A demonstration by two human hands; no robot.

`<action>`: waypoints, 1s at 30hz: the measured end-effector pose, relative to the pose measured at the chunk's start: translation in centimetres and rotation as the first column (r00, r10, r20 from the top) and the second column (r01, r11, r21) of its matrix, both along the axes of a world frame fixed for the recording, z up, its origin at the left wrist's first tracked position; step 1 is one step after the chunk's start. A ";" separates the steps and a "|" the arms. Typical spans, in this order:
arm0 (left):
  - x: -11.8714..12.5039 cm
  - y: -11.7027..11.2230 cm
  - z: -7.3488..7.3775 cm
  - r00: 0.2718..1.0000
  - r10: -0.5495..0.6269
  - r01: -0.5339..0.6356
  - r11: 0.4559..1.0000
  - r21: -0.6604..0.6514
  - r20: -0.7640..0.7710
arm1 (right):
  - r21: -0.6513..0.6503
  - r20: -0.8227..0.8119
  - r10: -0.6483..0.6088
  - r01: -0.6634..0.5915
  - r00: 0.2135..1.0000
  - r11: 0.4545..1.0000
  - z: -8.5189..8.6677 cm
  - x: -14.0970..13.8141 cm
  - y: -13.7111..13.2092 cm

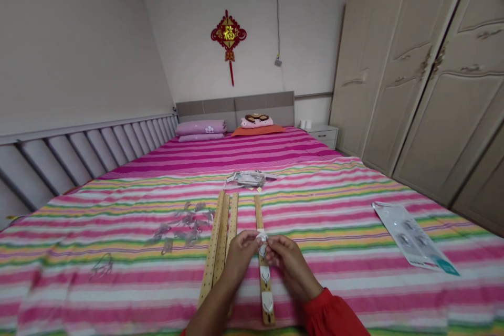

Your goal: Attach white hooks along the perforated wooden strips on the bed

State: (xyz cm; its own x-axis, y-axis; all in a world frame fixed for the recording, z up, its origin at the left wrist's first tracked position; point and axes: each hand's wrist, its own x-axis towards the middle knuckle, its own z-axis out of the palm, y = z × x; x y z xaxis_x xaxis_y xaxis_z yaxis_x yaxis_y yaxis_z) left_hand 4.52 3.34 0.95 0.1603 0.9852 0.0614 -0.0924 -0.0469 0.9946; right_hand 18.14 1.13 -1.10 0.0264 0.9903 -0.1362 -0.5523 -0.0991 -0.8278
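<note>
A narrow wooden strip (259,212) with holes lies lengthwise in front of me. Along its near half sit white-backed metal hooks, among them one (265,275) in the middle and another (268,303) close to the near end. My left hand (242,252) pinches a white-backed hook (261,237) over the strip with thumb and fingers. From the other side my right hand (285,254) has its fingertips closed on the same hook. The fingers partly cover this hook, so I cannot tell whether it is fixed to the strip.
More perforated wooden strips (214,241) lie left of my hands. Beyond them are several small clear packets (192,226) and a thin wire-like thing (103,265). A pile of packaging (250,178) lies ahead. At right is a clear blister pack (411,239) on the striped bedspread (334,210).
</note>
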 end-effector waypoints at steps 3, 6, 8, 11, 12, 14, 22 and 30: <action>0.0 0.3 -0.1 1.000 0.029 -0.028 0.998 -0.058 0.006 | -0.025 -0.020 0.065 -0.065 0.998 0.998 -0.1 -0.3 -0.2; 0.1 0.9 -0.1 0.999 0.052 -0.053 0.996 -0.070 -0.005 | -0.008 0.064 0.033 -0.032 0.997 0.999 0.0 -0.2 0.2; 0.2 1.4 0.0 0.999 0.040 -0.041 0.997 -0.064 -0.021 | 0.035 0.146 -0.031 0.026 0.989 0.999 0.2 0.1 0.8; 0.4 2.5 0.1 0.999 0.012 -0.015 0.995 -0.103 -0.036 | 0.095 0.214 -0.070 0.050 0.974 0.994 0.3 0.5 1.9; 0.5 2.9 0.0 0.999 0.008 -0.013 0.992 -0.127 -0.034 | 0.103 0.218 -0.075 0.053 0.973 0.993 0.3 0.6 2.2; 0.8 3.8 0.0 1.000 0.000 -0.003 0.985 -0.172 -0.021 | 0.094 0.219 -0.080 0.060 0.973 0.994 0.2 0.7 3.0; 1.9 7.3 -1.1 0.995 0.083 -0.065 0.963 -0.261 0.058 | 0.059 0.229 -0.121 0.110 0.966 0.992 -1.1 1.1 6.9; 2.5 9.8 -2.9 0.986 0.167 -0.157 0.946 -0.283 0.009 | 0.066 0.298 -0.158 0.144 0.941 0.987 -2.9 0.7 9.3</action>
